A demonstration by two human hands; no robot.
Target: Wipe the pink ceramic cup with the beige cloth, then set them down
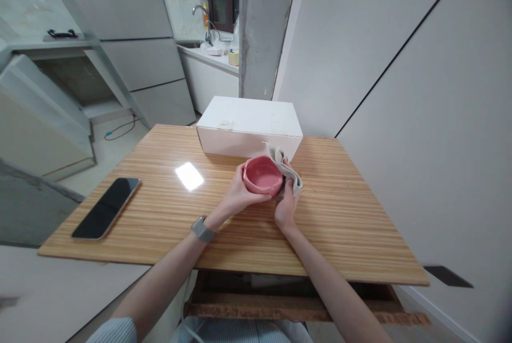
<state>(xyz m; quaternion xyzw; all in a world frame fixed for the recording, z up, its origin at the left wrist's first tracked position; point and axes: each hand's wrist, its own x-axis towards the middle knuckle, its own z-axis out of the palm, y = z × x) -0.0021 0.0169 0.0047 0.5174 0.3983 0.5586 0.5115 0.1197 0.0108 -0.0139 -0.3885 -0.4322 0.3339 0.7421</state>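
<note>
A small pink bowl (263, 175) sits in the middle of the wooden table (344, 225). My left hand (239, 193) is wrapped around its left side, fingers closed on the wall. My right hand (287, 205) is on the bowl's right side, fingers closed on a beige cloth (288, 168) that is pressed against the bowl's outer wall and rim. A grey watch is on my left wrist.
A white cardboard box (250, 125) stands closed just behind the bowl. A dark phone (107, 206) lies flat near the table's left edge. A white wall runs along the right; a kitchen counter with a tap (202, 20) is far behind.
</note>
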